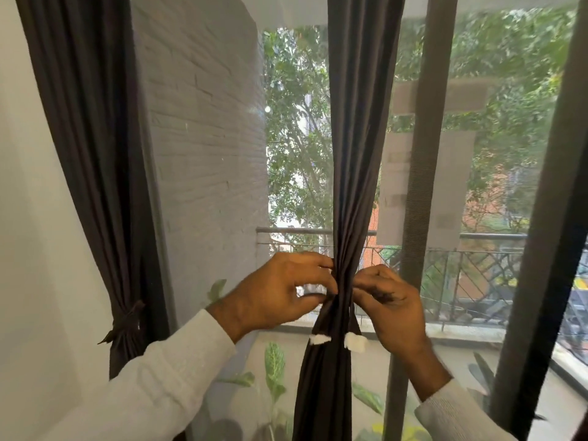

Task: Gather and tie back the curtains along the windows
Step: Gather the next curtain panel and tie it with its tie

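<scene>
A dark grey curtain [356,154] hangs in the middle of the window, bunched into a narrow waist at hand height. A dark tie-back strap [324,316] wraps that waist, and its two ends hang down with white tips [319,339]. My left hand [280,291] pinches the strap on the left of the bunch. On the right side my right hand [388,303] pinches the strap with curled fingers. A second dark curtain [95,154] at the left is bound by a knotted tie [127,319].
A white wall [31,218] is at my left. Dark window frame posts [420,186] stand to the right of the curtain. Beyond the glass are a grey brick wall [203,138], a balcony railing [477,268], potted leafy plants [275,364] and trees.
</scene>
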`<state>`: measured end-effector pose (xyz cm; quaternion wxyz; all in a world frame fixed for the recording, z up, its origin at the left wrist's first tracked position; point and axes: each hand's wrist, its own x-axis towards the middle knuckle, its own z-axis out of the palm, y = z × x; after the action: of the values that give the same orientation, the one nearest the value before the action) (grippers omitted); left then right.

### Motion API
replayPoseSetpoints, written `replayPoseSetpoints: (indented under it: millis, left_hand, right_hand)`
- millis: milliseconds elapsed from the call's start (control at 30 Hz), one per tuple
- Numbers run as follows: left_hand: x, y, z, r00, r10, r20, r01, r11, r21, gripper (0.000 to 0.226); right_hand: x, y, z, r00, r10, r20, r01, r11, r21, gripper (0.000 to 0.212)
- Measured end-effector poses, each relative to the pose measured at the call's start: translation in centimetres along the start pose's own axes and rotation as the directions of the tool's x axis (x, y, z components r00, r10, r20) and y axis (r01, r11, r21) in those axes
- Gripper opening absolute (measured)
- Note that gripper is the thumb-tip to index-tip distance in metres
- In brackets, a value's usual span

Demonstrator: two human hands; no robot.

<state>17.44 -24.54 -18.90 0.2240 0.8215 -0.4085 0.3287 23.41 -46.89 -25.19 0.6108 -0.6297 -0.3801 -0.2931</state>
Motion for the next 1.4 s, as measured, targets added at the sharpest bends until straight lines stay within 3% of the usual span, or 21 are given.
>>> replayPoseSetpoints:
  millis: [200, 300, 367, 433, 500, 567, 700, 767, 1033, 1100, 1267, 1400]
  left_hand:
    - [-0.6, 1.1, 0.9, 0.983, 0.185, 0.009, -0.180, 0.944, 0.277, 0.016]
    - [-0.7, 2.1, 1.4, 0.952, 0.304, -0.019, -0.265, 0.858, 0.439, 0.013]
    - [-0.6, 2.4, 1.7, 0.951, 0.310, 0.017, -0.279, 0.828, 0.486, 0.013]
    - [-0.2, 2.7, 1.8, 0.970, 0.243, -0.018, -0.206, 0.857, 0.473, 0.017]
    - [0.3, 2.8, 1.9, 0.978, 0.109, -0.179, -0.034, 0.925, 0.379, 0.016]
    - [0.7, 2.9, 1.9, 0.940, -0.049, -0.339, 0.138, 0.960, 0.244, 0.011]
    - [1.4, 2.8, 1.8, 0.882, -0.273, -0.385, 0.352, 0.924, 0.150, 0.010]
    - [2.0, 2.9, 1.2, 0.881, -0.306, -0.361, 0.379, 0.913, 0.150, 0.013]
    - [4.3, 4.2, -0.2, 0.887, -0.411, -0.210, 0.449, 0.872, 0.195, 0.011]
    - [4.6, 4.4, -0.2, 0.900, -0.398, -0.178, 0.432, 0.870, 0.237, 0.011]
    - [4.8, 5.1, -0.1, 0.938, -0.334, -0.090, 0.345, 0.882, 0.320, 0.013]
    - [4.8, 4.7, 0.1, 0.951, -0.299, -0.074, 0.308, 0.918, 0.251, 0.013]
  right_hand:
    - [-0.9, 0.2, 0.6, 1.000, 0.027, -0.015, -0.027, 1.000, 0.000, 0.014]
    - [-2.0, 0.4, 1.4, 0.998, 0.061, -0.030, -0.058, 0.994, 0.092, 0.011]
    - [-2.8, 0.4, 2.1, 0.998, 0.054, -0.038, -0.046, 0.979, 0.196, 0.018]
    - [-3.2, 0.1, 2.8, 0.996, 0.060, -0.059, -0.042, 0.961, 0.274, 0.026]
    - [-3.4, -0.5, 3.1, 0.983, 0.168, -0.081, -0.113, 0.881, 0.459, 0.016]
    - [-3.9, -0.7, 3.2, 0.956, 0.282, -0.085, -0.184, 0.796, 0.576, 0.010]
    - [-3.9, -0.9, 3.2, 0.949, 0.234, -0.210, -0.119, 0.884, 0.452, 0.014]
    - [-3.6, -1.4, 3.1, 0.933, 0.243, -0.265, -0.120, 0.905, 0.407, 0.014]
    - [-2.8, -4.0, 1.8, 0.956, 0.127, -0.263, -0.072, 0.975, 0.209, 0.024]
    - [-2.3, -4.4, 1.3, 0.939, 0.173, -0.297, -0.112, 0.971, 0.211, 0.017]
    - [-0.5, -5.6, -0.2, 0.926, 0.321, -0.198, -0.248, 0.914, 0.322, 0.046]
    - [0.2, -5.8, -1.4, 0.899, 0.425, -0.109, -0.371, 0.869, 0.327, 0.020]
